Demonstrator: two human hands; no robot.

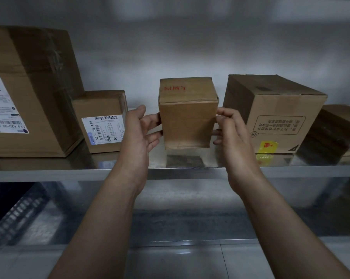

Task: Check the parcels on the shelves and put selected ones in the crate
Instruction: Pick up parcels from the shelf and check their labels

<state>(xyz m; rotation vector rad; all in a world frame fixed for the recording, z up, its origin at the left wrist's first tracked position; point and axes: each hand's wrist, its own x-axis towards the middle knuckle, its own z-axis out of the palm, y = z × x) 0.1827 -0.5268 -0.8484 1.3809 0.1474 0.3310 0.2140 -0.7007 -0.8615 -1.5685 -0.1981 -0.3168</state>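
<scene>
Parcel storeroom: labelled cardboard boxes [101,119] along steel shelving [49,174].

One head-worn wide-angle view faces the metal shelf [69,174] straight on from close range, looking slightly downward over both forearms.

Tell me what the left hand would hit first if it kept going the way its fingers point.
The left hand points right, and its fingers already touch the left side of the small box. So it meets that box first, though the box's depth is hard to judge.
</scene>
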